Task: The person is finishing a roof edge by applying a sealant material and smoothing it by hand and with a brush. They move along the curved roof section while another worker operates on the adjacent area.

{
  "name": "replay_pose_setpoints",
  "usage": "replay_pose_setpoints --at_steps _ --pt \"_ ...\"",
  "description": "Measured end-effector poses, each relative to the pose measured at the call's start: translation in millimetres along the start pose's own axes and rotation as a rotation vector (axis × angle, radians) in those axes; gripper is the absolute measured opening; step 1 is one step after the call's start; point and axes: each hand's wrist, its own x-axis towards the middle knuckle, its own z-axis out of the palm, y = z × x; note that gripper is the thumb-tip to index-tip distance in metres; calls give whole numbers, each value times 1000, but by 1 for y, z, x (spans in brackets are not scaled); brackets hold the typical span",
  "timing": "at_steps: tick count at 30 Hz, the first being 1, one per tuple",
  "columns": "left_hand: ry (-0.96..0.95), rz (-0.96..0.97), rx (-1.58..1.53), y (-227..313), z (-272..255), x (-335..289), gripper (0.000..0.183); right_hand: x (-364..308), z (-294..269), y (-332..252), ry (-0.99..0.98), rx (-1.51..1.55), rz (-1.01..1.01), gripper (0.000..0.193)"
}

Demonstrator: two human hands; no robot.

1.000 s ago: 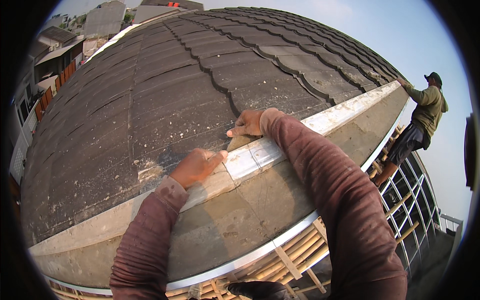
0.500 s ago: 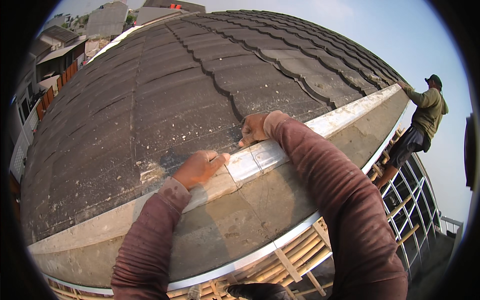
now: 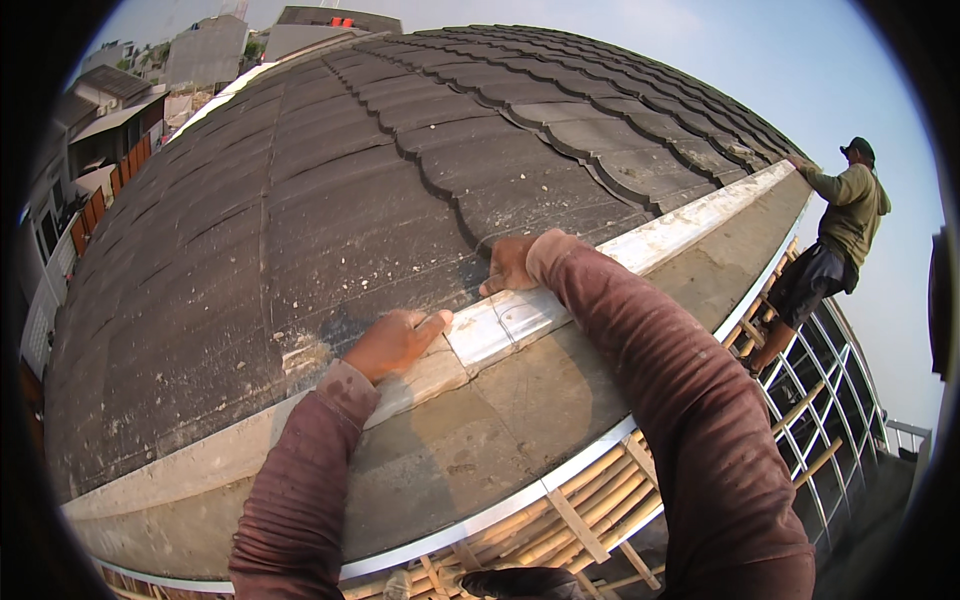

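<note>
Hands, two, bare: one left hand (image 3: 388, 345), half curled over the pale grey cement edging (image 3: 420, 388), thumb pointing toward the seam, and one right hand (image 3: 512, 266), bent at the far edge of the silver sheet-metal capping strip (image 3: 500, 325); whether either grasps anything cannot be told. Capping strip, one, along the upper edge of one grey cement-faced wall (image 3: 530, 405), beside one dark-brown tiled roof (image 3: 330, 200). Co-worker, one, olive top, black cap (image 3: 858, 148), at the strip's far end; orange-red tanks (image 3: 347, 22), two, in the distance.

Both hands (image 3: 388, 345) (image 3: 511, 265) touch the pale ledge (image 3: 497, 328) bordering dark roof tiles (image 3: 340, 200).
</note>
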Motion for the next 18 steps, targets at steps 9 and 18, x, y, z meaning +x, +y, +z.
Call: replay_pose_setpoints --at_steps 9,18 --pt "-24 -3 -102 5 -3 -3 69 -29 -4 9 220 125 -136 56" --pt "27 26 -40 7 -2 -4 58 -84 13 17 415 152 -212 49"
